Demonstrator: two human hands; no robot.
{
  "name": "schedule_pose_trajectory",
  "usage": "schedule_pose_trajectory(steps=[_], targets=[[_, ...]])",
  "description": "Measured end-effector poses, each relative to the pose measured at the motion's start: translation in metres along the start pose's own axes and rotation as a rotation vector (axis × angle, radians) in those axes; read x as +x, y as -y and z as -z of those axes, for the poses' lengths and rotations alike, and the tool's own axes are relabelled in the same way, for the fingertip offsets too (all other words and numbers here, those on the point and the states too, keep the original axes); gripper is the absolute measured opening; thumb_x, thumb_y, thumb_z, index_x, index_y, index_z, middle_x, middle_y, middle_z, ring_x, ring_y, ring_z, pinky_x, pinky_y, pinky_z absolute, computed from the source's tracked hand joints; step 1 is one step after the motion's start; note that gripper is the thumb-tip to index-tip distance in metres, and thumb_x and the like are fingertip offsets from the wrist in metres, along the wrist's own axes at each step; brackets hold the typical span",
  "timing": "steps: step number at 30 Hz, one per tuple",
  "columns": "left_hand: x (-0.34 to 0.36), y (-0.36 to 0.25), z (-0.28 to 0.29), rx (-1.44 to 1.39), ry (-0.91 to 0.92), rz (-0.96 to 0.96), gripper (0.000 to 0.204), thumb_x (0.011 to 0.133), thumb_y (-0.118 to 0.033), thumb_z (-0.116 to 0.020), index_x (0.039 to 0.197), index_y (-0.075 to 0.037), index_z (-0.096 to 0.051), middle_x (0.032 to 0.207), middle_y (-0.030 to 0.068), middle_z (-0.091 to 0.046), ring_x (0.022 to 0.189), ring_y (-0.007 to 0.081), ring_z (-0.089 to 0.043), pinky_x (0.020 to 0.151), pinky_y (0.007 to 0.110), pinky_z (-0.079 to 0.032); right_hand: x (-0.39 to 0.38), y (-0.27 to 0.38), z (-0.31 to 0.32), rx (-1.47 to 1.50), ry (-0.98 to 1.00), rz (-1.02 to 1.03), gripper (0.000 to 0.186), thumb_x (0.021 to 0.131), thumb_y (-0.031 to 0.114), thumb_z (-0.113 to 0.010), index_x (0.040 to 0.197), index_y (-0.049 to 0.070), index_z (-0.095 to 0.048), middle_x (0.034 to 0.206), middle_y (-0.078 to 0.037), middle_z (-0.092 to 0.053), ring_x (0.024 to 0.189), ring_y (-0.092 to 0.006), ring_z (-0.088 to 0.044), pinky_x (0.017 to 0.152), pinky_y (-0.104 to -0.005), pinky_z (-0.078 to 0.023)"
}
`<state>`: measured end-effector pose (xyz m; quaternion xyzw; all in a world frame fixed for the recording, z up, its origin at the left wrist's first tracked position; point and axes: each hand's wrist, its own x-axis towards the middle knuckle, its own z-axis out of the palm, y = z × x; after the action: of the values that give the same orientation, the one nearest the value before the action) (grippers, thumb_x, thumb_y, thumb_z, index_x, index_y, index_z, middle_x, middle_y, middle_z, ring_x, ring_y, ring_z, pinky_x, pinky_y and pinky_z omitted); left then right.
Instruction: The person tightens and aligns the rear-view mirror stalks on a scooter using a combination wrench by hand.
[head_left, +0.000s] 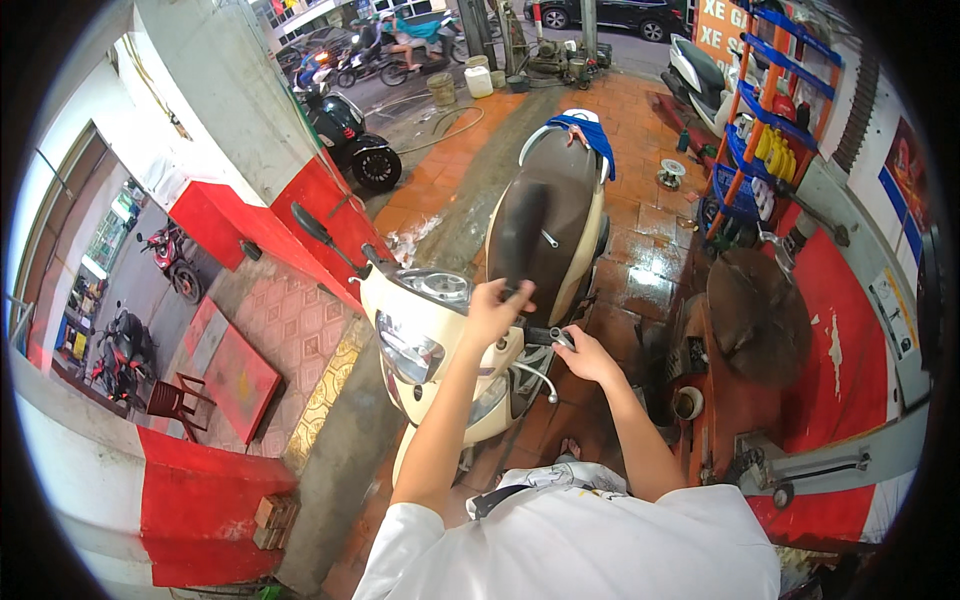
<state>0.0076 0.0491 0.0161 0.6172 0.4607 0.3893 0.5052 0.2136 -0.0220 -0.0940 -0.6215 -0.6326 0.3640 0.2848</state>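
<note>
A cream scooter (410, 345) with a brown seat (560, 180) stands in front of me. My left hand (497, 312) is closed around the lower end of a dark rear-view mirror (523, 220), smeared by motion, above the handlebar. My right hand (590, 357) grips the outer end of the black handlebar grip (540, 337), thumb beside its grey round end. Below that grip curves a silver brake lever (540, 380). Another mirror (311, 224) rises from the scooter's far left side. A small spanner (549, 239) and a blue cloth (596, 140) lie on the seat.
A red-and-white pillar (290, 200) stands left of the scooter. On the right are a blue-shelved rack (765, 130), a round dark tabletop (757, 315) and a grey bowl (688, 402). A black scooter (345, 140) is parked beyond the pillar. The orange tiles (640, 250) look wet.
</note>
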Motion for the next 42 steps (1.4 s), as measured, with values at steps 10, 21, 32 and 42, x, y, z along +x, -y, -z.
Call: schedule_pose_trajectory(steps=[10,21,32,42], targets=[[-0.116,0.027,0.022,0.173,-0.090,-0.350,0.024,0.085,0.003,-0.065,0.109,0.001,-0.069,0.115,0.0172,-0.070,0.117,0.0289,-0.064,0.109,0.044,-0.042,-0.003,-0.004,-0.003,-0.006,-0.043,-0.032,0.048,0.093,0.034,-0.063,0.127,0.001,-0.053,0.107,-0.027,-0.068,0.105,-0.0433,-0.064,0.090,-0.0469,-0.050],[-0.010,0.011,0.016,-0.363,-0.038,0.003,0.021,0.096,-0.023,-0.066,0.095,-0.002,-0.067,0.083,0.0020,-0.067,0.078,0.0110,-0.060,0.074,0.026,-0.045,-0.001,-0.008,0.002,0.007,-0.020,-0.042,0.045,0.094,0.035,-0.063,0.124,0.002,-0.055,0.108,-0.026,-0.068,0.105,-0.0429,-0.064,0.090,-0.0468,-0.049],[-0.127,0.029,0.021,-0.790,-0.203,-0.390,0.020,0.100,-0.029,-0.060,0.099,-0.011,-0.051,0.078,0.0014,-0.047,0.083,0.0169,-0.050,0.090,0.042,-0.049,-0.003,-0.011,0.000,-0.004,-0.060,-0.038,0.043,0.094,0.032,-0.064,0.123,0.002,-0.055,0.104,-0.023,-0.069,0.098,-0.0390,-0.067,0.085,-0.0445,-0.051],[-0.126,0.003,0.035,-0.784,-0.128,-0.202,0.016,0.102,-0.025,-0.057,0.100,-0.009,-0.054,0.079,-0.0003,-0.053,0.086,0.0159,-0.056,0.105,0.048,-0.045,-0.049,0.078,0.038,0.182,-0.198,0.092,0.036,0.090,0.033,-0.072,0.084,-0.002,-0.066,0.082,-0.016,-0.065,0.065,-0.0238,-0.057,0.057,-0.0370,-0.043]])
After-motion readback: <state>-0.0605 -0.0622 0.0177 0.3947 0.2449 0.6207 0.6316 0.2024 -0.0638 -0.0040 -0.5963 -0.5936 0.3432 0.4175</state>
